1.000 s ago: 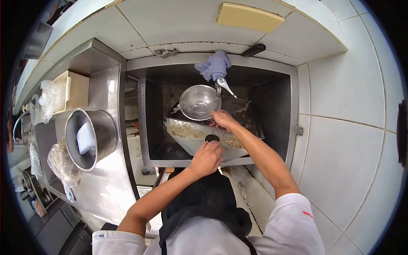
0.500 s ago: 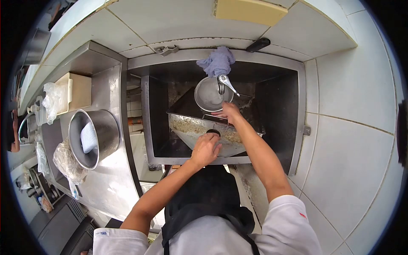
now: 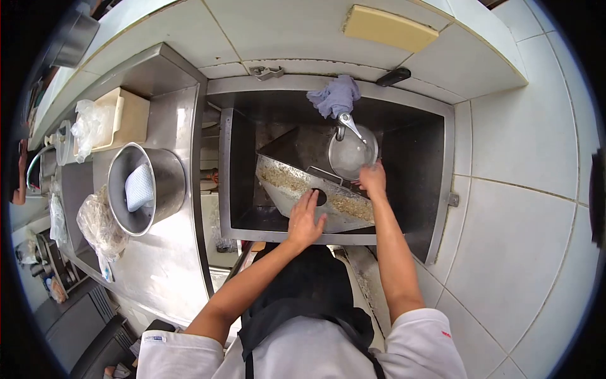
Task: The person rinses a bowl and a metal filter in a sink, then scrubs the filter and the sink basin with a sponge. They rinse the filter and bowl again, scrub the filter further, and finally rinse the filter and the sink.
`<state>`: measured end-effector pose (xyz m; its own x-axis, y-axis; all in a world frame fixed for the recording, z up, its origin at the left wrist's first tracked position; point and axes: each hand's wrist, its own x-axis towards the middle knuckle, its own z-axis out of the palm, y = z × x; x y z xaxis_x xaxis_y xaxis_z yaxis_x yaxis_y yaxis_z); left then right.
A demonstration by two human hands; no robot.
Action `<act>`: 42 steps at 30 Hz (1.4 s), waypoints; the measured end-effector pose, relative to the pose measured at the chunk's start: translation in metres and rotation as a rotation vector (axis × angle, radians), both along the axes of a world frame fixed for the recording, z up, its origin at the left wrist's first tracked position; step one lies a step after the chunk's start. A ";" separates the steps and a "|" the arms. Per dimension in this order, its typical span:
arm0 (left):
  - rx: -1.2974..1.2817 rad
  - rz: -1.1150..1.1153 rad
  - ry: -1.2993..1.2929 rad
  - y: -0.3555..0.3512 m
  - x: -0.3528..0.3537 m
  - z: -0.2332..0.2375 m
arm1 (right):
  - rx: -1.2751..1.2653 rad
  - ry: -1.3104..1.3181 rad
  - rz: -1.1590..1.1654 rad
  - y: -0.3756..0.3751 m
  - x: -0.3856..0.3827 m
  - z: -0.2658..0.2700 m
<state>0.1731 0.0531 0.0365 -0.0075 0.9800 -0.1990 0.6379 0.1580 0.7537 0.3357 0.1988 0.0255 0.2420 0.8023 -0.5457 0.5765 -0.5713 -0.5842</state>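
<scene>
A metal tray-like piece [image 3: 287,192] with grainy residue, a round dark hole and a wire handle leans tilted inside the sink [image 3: 404,237]. My left hand [image 3: 305,221] rests on its face beside the hole, fingers spread. Behind it, under the faucet [image 3: 351,124], sits a round metal bowl [image 3: 350,158] that looks filled with water. My right hand [image 3: 372,179] is at the bowl's near edge; its fingertips are partly hidden, and I cannot make out how it grips.
On the steel counter [image 3: 170,265] at left stand a deep metal pot [image 3: 167,189] with a patterned cloth inside, a plastic bag [image 3: 101,227] and a beige bin [image 3: 136,120]. A purple cloth [image 3: 338,96] hangs by the faucet. A black-handled object [image 3: 393,77] lies on the back rim.
The bowl has shifted right relative to the sink, with my right hand at its edge. My left hand has moved from over the hole to its left side, fingers flatter. The view has shifted slightly.
</scene>
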 end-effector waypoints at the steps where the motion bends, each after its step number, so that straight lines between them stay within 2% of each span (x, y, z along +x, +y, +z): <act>1: 0.003 -0.049 0.101 -0.003 0.004 0.002 | -0.006 0.302 -0.161 -0.005 0.004 -0.001; 2: 0.004 -0.042 0.098 -0.006 0.007 0.002 | -0.006 0.299 -0.154 -0.004 0.012 -0.009; 5: -0.074 -0.008 0.065 -0.012 0.010 0.004 | -0.314 0.477 -0.183 0.008 0.026 -0.020; 6: -0.055 -0.004 0.053 -0.013 0.008 0.005 | -0.315 0.479 -0.177 0.011 0.026 -0.023; 9: -0.043 0.009 0.057 -0.016 -0.004 0.004 | -0.430 0.713 -0.190 0.024 0.015 -0.025; 19: -0.073 0.062 0.124 -0.023 -0.026 -0.009 | -0.387 0.729 -0.214 0.021 -0.009 -0.007; 25: -0.145 0.060 0.083 -0.025 -0.023 -0.006 | -0.400 0.737 -0.102 0.011 -0.008 0.004; 27: -0.152 0.075 0.073 -0.024 -0.021 -0.008 | -0.116 0.362 -0.275 0.000 -0.020 0.029; 28: -0.163 0.080 0.064 -0.025 -0.020 -0.009 | -0.111 0.360 -0.267 -0.005 -0.016 0.024; 30: -0.144 0.069 0.064 -0.025 -0.018 -0.004 | 0.246 -0.273 0.012 -0.014 -0.008 0.008; 33: -0.096 0.063 0.091 -0.030 -0.021 0.006 | 0.458 -0.291 -0.013 -0.028 0.007 0.023; 36: -0.072 0.072 0.054 -0.041 -0.032 0.022 | 0.872 -0.264 -0.147 -0.045 0.011 0.014; 38: -0.033 0.091 -0.050 -0.049 -0.038 0.035 | 0.742 0.305 -0.523 -0.057 0.013 0.011; 40: 0.060 0.131 -0.047 -0.058 -0.048 0.062 | 0.733 0.483 -0.591 -0.080 0.007 0.020; 41: -0.012 0.152 -0.166 -0.060 -0.056 0.085 | 0.731 0.501 -0.573 -0.093 0.001 0.033; 42: -0.081 0.165 -0.291 -0.063 -0.062 0.100 | 0.633 0.626 -0.584 -0.109 -0.009 0.053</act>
<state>0.1108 -0.0100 0.1363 -0.0959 0.9512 -0.2934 0.3588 0.3080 0.8811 0.3266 0.0896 0.0789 0.5017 0.8338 -0.2305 -0.1943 -0.1511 -0.9692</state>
